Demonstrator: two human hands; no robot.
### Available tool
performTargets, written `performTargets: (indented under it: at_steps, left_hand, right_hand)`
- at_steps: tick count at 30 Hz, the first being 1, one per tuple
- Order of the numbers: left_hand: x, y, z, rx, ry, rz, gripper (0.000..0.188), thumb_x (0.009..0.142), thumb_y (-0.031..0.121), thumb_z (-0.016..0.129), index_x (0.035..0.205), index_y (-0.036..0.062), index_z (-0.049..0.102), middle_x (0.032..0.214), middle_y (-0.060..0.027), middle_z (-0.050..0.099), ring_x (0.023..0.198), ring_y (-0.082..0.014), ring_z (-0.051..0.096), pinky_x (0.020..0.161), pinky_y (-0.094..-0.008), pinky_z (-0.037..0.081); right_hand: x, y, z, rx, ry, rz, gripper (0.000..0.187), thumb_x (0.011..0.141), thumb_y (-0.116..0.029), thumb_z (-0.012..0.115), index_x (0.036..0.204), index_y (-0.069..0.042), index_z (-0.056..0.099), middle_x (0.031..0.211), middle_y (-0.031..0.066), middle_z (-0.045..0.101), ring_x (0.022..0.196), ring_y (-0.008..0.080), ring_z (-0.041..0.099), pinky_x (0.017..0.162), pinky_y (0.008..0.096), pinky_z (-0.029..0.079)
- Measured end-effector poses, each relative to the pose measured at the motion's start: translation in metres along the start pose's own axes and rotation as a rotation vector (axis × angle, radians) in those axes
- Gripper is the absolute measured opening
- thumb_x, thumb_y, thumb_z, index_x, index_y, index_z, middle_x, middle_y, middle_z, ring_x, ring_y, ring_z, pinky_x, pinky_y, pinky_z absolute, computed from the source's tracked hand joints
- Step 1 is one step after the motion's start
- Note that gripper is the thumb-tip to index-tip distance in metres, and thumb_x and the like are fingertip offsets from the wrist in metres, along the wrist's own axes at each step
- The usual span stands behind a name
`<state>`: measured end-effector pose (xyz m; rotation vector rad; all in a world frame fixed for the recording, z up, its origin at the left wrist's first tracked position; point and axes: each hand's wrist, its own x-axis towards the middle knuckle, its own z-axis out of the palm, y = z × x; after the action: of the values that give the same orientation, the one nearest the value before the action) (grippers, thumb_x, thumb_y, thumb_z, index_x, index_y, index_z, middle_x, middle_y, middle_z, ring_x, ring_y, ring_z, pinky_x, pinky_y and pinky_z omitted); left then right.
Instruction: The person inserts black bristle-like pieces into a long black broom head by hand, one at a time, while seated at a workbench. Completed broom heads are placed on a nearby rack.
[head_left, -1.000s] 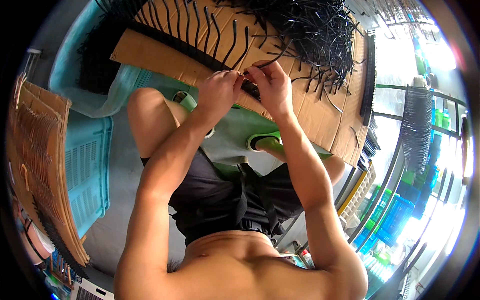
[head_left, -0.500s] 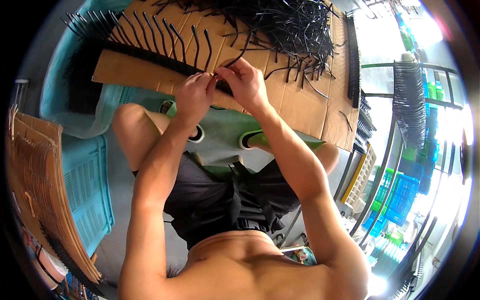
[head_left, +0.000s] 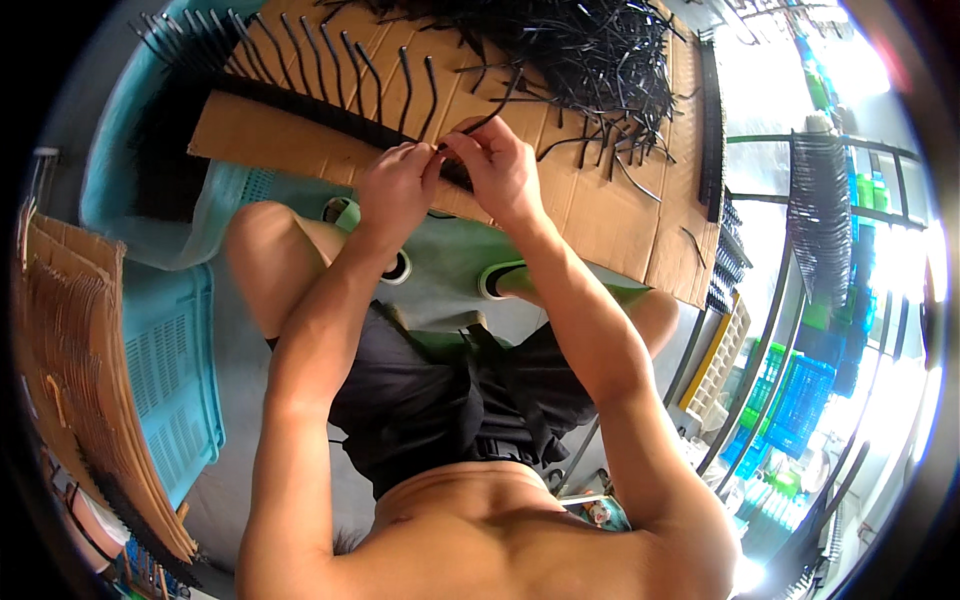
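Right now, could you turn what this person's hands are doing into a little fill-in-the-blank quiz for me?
1. Both hands, the left hand and the right hand, meet over a sheet of ____.
2. The loose pile of thin strips beyond the hands is ____ in colour.
3. The crate to the person's left is ____.

Missing words: cardboard; black; blue
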<state>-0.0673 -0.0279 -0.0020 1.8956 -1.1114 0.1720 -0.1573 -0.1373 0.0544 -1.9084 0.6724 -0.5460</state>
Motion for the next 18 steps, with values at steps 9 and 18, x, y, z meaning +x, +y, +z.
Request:
performTargets:
  at_steps: [9,18]
  left_hand:
    - [-0.004,-0.003,0.005,-0.016,-0.012,-0.051,0.009,0.085,0.014,0.068,0.089,0.0067,0.067,0.083,-0.011,0.068,0.079,-0.0324,0.065,0.067,-0.0408,0.051]
    - [0.003,-0.01,-0.014,0.072,0.055,-0.179,0.02,0.086,0.025,0.07,0.078,0.0075,0.066,0.078,-0.0083,0.069,0.067,-0.0291,0.067,0.056,-0.0398,0.053]
  right_hand:
    - [0.006,0.002,-0.002,-0.378,-0.105,-0.325,0.017,0.085,-0.021,0.067,0.089,-0.005,0.066,0.079,0.0151,0.068,0.071,0.0361,0.065,0.061,0.0396,0.053]
    - [0.045,0.055,-0.121,-1.161,-0.223,-0.149,0.027,0.083,-0.006,0.058,0.108,-0.005,0.066,0.107,0.011,0.065,0.106,0.0279,0.062,0.084,0.0373,0.055]
